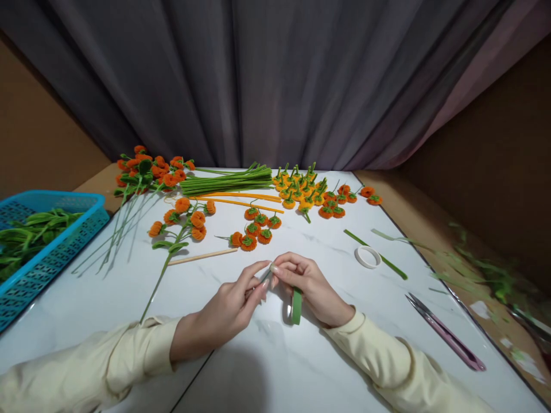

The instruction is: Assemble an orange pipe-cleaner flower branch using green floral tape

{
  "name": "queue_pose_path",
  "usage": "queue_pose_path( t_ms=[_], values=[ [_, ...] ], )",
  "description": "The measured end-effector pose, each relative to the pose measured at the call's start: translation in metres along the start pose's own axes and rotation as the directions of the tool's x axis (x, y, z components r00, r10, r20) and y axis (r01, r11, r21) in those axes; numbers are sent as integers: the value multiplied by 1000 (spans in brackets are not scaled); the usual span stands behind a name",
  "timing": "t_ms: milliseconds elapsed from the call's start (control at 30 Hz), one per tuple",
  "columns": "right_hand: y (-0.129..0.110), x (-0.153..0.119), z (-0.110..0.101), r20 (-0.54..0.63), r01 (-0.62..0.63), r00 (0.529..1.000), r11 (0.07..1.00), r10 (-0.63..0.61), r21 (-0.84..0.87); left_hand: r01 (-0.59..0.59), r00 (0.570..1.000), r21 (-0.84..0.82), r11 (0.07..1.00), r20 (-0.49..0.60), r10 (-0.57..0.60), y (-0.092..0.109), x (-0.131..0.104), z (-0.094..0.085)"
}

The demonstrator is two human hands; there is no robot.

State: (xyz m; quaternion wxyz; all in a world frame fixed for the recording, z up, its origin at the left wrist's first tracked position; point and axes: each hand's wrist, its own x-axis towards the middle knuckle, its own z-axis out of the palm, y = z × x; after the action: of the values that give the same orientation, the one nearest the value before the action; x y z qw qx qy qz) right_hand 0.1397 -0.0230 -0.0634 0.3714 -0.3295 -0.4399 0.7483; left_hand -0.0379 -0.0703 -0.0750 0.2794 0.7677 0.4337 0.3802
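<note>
My left hand [230, 304] is closed in a pinch on a thin greyish-green stem [266, 274] at the middle of the table. My right hand [307, 287] meets it there, fingertips pinched at the stem's upper end. A roll of green floral tape [297, 307] hangs under my right hand, apparently held by its hidden lower fingers. Just beyond my hands lie several small orange pumpkins [252, 229] with green tops and thin wires. Left of them lies a finished-looking branch [170, 252] with orange pumpkins and green leaves, its stem running toward my left sleeve.
Green pipe cleaners [228, 180] and yellow pumpkins [297, 186] lie at the back. A wooden stick [202, 256] is near the branch. Rightward are a white ring [368, 257], a green strip [376, 254] and pink-handled snips [447, 332]. A blue basket [92, 221] of green pieces stands left.
</note>
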Motion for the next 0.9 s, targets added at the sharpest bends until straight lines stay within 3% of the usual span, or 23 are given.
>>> queue_pose_path(
  t_ms=[400,767,900],
  values=[
    [-1,-1,0,-1,-29,1000,999,29,-16,-174,980,72,982,-83,180,-2,1,1],
    [-1,-1,0,18,-41,999,998,40,40,-156,985,59,986,-70,160,0,4,-3],
    [0,-1,1,15,-36,999,998,36,42,-94,994,37,995,-44,95,3,4,-4]
  ],
)
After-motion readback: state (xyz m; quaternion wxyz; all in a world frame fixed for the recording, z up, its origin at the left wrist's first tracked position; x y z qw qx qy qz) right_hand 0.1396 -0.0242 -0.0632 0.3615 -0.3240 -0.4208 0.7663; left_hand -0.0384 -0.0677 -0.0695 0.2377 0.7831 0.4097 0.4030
